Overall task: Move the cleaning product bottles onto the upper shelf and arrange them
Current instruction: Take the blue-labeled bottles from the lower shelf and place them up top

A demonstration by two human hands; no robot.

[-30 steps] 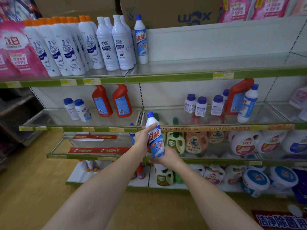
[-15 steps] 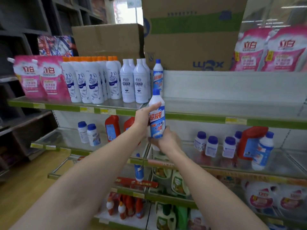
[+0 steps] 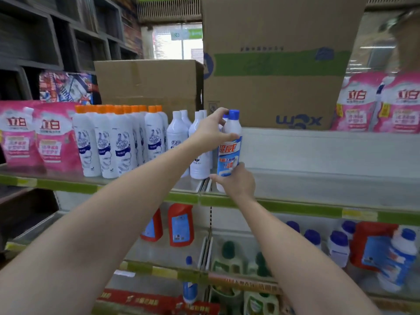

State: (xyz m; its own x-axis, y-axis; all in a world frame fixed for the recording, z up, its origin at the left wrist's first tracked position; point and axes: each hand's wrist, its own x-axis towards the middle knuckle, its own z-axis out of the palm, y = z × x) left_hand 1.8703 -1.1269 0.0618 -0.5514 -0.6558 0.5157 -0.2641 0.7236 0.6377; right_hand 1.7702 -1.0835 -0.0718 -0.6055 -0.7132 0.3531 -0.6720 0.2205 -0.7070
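A white bottle with a blue cap and a blue and red label (image 3: 230,151) stands upright at the front of the upper shelf (image 3: 295,205). My right hand (image 3: 237,181) grips its base. My left hand (image 3: 212,130) holds its shoulder and neck from the left. Just behind it the blue cap of a like bottle (image 3: 225,116) peeks out, mostly hidden. To the left stand plain white bottles (image 3: 179,137) and a row of orange-capped white bottles (image 3: 118,142).
Pink refill pouches stand at the shelf's far left (image 3: 34,135) and far right (image 3: 381,103). Cardboard boxes (image 3: 272,64) sit behind the shelf. The shelf below holds red bottles (image 3: 180,225) and blue-capped white bottles (image 3: 336,246). To the right of the held bottle the upper shelf is bare.
Both hands have lifted the blue-capped bottle from below the shelf edge up onto the upper shelf, beside the white bottles. My view has tilted upward.
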